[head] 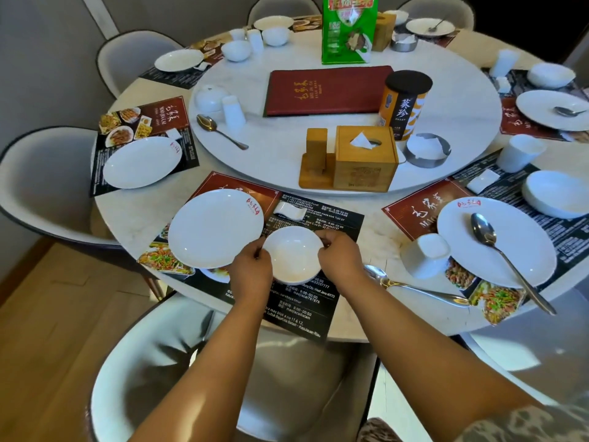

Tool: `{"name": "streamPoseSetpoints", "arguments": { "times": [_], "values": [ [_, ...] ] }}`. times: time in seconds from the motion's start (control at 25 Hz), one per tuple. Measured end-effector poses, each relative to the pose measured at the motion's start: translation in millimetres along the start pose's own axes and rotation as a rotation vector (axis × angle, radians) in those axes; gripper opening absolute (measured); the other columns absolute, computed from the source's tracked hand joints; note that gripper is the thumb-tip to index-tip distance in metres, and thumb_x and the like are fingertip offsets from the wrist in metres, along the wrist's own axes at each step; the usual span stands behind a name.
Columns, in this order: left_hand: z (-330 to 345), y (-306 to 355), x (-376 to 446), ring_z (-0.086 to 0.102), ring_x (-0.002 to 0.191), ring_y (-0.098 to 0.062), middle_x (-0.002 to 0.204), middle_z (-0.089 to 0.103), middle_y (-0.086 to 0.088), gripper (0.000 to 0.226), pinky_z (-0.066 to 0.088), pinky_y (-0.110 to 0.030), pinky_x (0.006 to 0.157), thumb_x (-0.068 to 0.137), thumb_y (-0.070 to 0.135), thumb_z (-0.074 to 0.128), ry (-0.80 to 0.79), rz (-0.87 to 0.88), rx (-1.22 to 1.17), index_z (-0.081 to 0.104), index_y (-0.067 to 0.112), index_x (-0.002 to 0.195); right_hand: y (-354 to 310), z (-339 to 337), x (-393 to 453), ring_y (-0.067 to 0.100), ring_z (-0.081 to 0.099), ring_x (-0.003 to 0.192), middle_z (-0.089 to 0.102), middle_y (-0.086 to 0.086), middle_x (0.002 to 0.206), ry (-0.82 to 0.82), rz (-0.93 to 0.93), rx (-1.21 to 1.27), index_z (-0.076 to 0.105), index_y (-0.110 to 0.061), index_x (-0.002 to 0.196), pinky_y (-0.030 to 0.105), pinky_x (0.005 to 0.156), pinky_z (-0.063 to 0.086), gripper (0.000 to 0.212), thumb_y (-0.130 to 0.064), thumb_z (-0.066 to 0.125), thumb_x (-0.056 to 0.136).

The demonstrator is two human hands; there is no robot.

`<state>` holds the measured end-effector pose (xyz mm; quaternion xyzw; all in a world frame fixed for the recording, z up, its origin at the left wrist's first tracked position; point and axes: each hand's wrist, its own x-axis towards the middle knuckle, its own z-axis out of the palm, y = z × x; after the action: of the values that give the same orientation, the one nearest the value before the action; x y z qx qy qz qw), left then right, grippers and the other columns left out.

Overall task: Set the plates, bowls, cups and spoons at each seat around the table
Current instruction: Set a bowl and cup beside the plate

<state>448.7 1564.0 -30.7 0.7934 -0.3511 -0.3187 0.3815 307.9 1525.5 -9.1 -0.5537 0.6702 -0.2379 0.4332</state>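
Fig.: my left grip (251,266) & right grip (339,255) pinch the bowl (293,255) by opposite rims; I keep it level, lowering w/o knocking the plate (215,228) beside it.

Red menu (328,90) and wooden tissue box (365,156) lie on the turntable (280,154).

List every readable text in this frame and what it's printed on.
"MAOJIACAI": dark paper placemat at left.
"West Java 40173", "maojiacaibatam", "9:00-00:00": black placemat under the held white bowl.
"MAO": red placemat at right, rest covered.
Gold characters on the maroon menu folder, the orange canister and green carton: not readable to me.
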Motion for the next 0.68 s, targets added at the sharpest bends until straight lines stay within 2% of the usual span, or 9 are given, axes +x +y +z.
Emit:
{"name": "streamPoseSetpoints", "arguments": {
  "times": [0.28, 0.4, 0.52, 0.6, 0.68],
  "values": [
    [-2.9, 5.7, -9.8, 0.053, 0.122, -0.027, 0.133, 0.059, -0.003, 0.037, 0.042, -0.045, 0.102, 0.095, 0.017, 0.047, -0.009, 0.094, 0.089, 0.058, 0.023, 0.130, 2.0, -5.6, -4.4, 0.025, 0.057, 0.115, 0.062, 0.006, 0.128, -0.005, -0.024, -0.025, 0.058, -0.016, 0.129, 0.025, 0.087, 0.043, 0.045, 0.000, 0.049, 0.087],
    [9.3, 21.8, -22.3, 0.051, 0.123, -0.023, 0.134, 0.056, -0.003, 0.036, 0.041, -0.036, 0.101, 0.093, 0.017, 0.050, 0.055, 0.260, 0.123, 0.059, 0.024, 0.128, 7.0, -25.6, -5.7, 0.024, 0.060, 0.109, 0.064, 0.006, 0.121, 0.100, -0.083, -0.118, 0.060, -0.019, 0.126, 0.024, 0.087, 0.044, 0.040, -0.010, 0.055, 0.087],
    [44.1, 48.9, -41.2, 0.053, 0.119, -0.013, 0.129, 0.058, 0.003, 0.032, 0.038, -0.021, 0.096, 0.093, 0.012, 0.051, -0.163, 0.392, 0.028, 0.064, 0.026, 0.119, 21.0, -58.7, -5.6, 0.026, 0.053, 0.112, 0.065, 0.005, 0.115, 0.321, -0.152, -0.267, 0.065, -0.023, 0.116, 0.031, 0.091, 0.045, 0.034, -0.011, 0.058, 0.085],
    [71.3, 62.7, -53.0, 0.057, 0.112, -0.009, 0.122, 0.063, 0.005, 0.029, 0.042, -0.016, 0.091, 0.093, 0.010, 0.052, -0.299, 0.414, 0.005, 0.066, 0.025, 0.114, 33.8, -84.8, -5.2, 0.028, 0.046, 0.116, 0.063, 0.007, 0.119, 0.449, -0.145, -0.378, 0.066, -0.024, 0.114, 0.033, 0.093, 0.039, 0.034, -0.010, 0.059, 0.084],
    [92.4, 71.5, -60.4, 0.060, 0.105, -0.006, 0.116, 0.067, 0.006, 0.028, 0.043, -0.012, 0.085, 0.093, 0.008, 0.052, -0.361, 0.393, -0.033, 0.068, 0.024, 0.109, 45.2, -108.5, -7.1, 0.030, 0.040, 0.119, 0.056, 0.006, 0.126, 0.499, -0.098, -0.574, 0.064, -0.026, 0.118, 0.036, 0.094, 0.036, 0.038, -0.014, 0.062, 0.082]
  ]
}}
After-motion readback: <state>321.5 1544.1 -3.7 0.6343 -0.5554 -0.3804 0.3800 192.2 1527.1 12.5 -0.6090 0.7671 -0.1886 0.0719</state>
